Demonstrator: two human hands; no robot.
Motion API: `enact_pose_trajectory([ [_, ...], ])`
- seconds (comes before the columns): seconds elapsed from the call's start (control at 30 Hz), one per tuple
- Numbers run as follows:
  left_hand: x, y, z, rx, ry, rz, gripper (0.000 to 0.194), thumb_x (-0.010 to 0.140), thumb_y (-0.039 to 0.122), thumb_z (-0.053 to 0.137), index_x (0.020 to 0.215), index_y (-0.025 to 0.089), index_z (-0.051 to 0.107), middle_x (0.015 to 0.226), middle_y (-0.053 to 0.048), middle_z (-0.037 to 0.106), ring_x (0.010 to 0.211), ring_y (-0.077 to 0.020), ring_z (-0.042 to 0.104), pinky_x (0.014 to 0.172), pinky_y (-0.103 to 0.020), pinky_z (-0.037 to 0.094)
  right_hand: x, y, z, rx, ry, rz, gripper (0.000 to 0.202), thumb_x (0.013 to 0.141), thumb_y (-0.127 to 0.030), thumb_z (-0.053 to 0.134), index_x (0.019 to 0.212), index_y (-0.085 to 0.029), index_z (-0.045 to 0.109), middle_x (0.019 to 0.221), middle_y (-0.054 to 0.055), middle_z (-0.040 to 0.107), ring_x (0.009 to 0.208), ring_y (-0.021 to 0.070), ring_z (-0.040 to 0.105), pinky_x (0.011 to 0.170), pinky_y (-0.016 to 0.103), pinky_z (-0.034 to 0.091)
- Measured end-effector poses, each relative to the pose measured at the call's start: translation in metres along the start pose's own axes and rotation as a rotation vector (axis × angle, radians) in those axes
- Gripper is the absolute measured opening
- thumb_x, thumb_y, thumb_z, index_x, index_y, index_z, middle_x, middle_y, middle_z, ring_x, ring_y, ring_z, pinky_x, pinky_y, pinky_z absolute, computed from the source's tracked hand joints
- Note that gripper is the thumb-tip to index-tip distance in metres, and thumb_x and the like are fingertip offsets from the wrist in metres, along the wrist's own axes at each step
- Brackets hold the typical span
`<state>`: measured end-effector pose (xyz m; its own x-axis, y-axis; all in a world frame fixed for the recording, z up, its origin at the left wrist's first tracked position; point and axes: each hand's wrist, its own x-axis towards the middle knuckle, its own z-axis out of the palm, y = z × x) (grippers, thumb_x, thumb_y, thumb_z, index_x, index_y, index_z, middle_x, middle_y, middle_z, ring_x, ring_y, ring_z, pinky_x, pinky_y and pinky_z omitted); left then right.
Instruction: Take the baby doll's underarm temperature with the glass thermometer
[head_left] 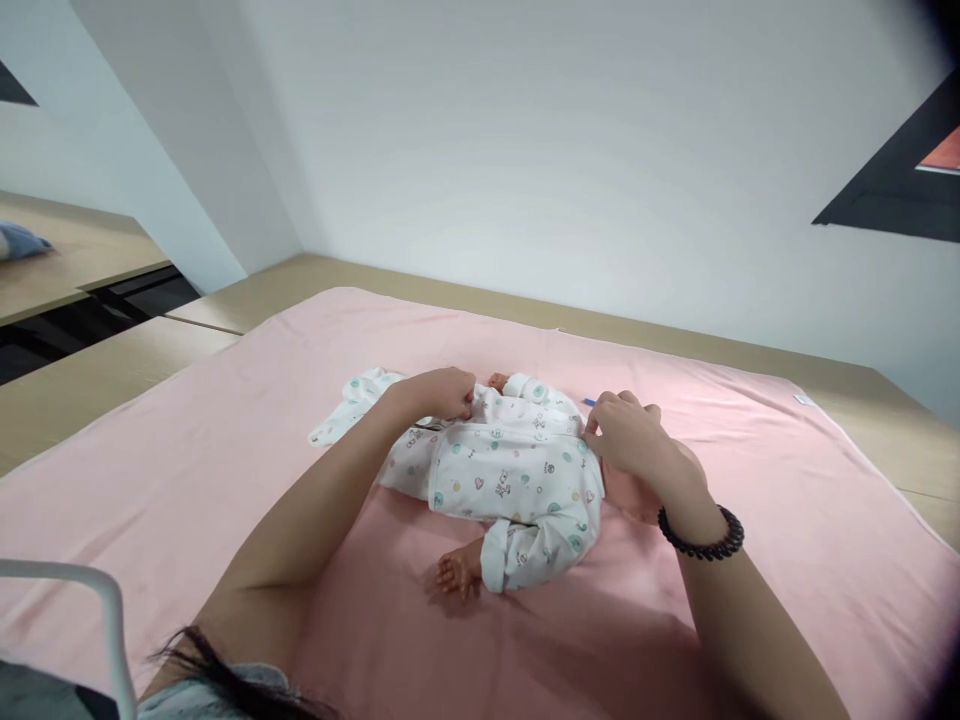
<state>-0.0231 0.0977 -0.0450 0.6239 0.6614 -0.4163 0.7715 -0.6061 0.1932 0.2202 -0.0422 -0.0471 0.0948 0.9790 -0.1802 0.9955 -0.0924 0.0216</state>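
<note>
A baby doll (652,485) lies across a pink sheet (405,630), its head to the right and partly hidden by my right hand. It wears a white printed top (517,465) and printed trousers (409,465) whose legs spread to the left. My left hand (452,392) is closed on the lower edge of the top. Near the doll's neck, my right hand (622,425) has its fingers bent and pinched at the collar of the top. One doll hand (459,570) sticks out of the near sleeve; the other shows at the far side.
A small blue item (589,402) lies beyond the doll's neck. Wooden tabletop (420,285) borders the sheet along the white wall. A white curved rail (112,610) stands at the lower left, and another table (67,235) is farther left.
</note>
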Motion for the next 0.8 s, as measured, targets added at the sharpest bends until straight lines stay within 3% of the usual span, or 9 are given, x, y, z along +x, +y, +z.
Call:
enact_pose_trajectory([
  [0.3, -0.024, -0.024, -0.018, -0.051, 0.173, -0.089, 0.024, 0.087, 0.031, 0.06, 0.108, 0.019, 0.06, 0.116, -0.009, 0.069, 0.097, -0.0236, 0.066, 0.073, -0.03, 0.046, -0.002, 0.011, -0.002, -0.001, 0.118, 0.05, 0.023, 0.089, -0.017, 0.052, 0.072, -0.019, 0.067, 0.11, 0.015, 0.063, 0.107, 0.0344, 0.051, 0.08, 0.052, 0.039],
  [0.47, -0.022, -0.015, -0.014, -0.011, 0.103, -0.12, 0.029, 0.09, 0.04, 0.058, 0.111, 0.019, 0.06, 0.118, -0.011, 0.069, 0.1, -0.0253, 0.065, 0.074, -0.031, 0.045, -0.004, 0.015, -0.002, 0.027, 0.113, 0.04, 0.024, 0.089, -0.014, 0.051, 0.077, -0.019, 0.071, 0.114, 0.015, 0.066, 0.109, 0.0344, 0.053, 0.082, 0.052, 0.039],
  [0.57, -0.033, -0.004, -0.013, 0.021, 0.073, -0.134, 0.044, 0.092, 0.057, 0.054, 0.115, 0.019, 0.057, 0.116, -0.013, 0.068, 0.101, -0.028, 0.063, 0.076, -0.034, 0.044, -0.008, 0.025, -0.004, 0.127, 0.203, -0.015, 0.024, 0.091, -0.021, 0.052, 0.095, -0.025, 0.075, 0.119, 0.009, 0.068, 0.116, 0.0332, 0.054, 0.088, 0.05, 0.038],
  [0.67, -0.044, 0.009, -0.01, 0.075, 0.063, -0.039, 0.054, 0.085, 0.065, 0.06, 0.116, 0.021, 0.058, 0.119, -0.012, 0.066, 0.109, -0.0311, 0.059, 0.082, -0.035, 0.044, -0.01, 0.028, -0.003, 0.218, 0.214, -0.107, 0.027, 0.091, -0.03, 0.056, 0.112, -0.029, 0.072, 0.122, 0.006, 0.07, 0.121, 0.0331, 0.055, 0.096, 0.052, 0.036],
  [0.8, -0.038, 0.021, -0.001, 0.076, -0.043, 0.142, 0.047, 0.081, 0.05, 0.07, 0.117, 0.021, 0.057, 0.122, -0.01, 0.063, 0.11, -0.0291, 0.058, 0.082, -0.034, 0.043, -0.004, 0.016, 0.007, 0.22, 0.061, -0.183, 0.026, 0.085, -0.021, 0.061, 0.106, -0.03, 0.075, 0.101, 0.005, 0.075, 0.101, 0.03, 0.063, 0.095, 0.05, 0.037],
])
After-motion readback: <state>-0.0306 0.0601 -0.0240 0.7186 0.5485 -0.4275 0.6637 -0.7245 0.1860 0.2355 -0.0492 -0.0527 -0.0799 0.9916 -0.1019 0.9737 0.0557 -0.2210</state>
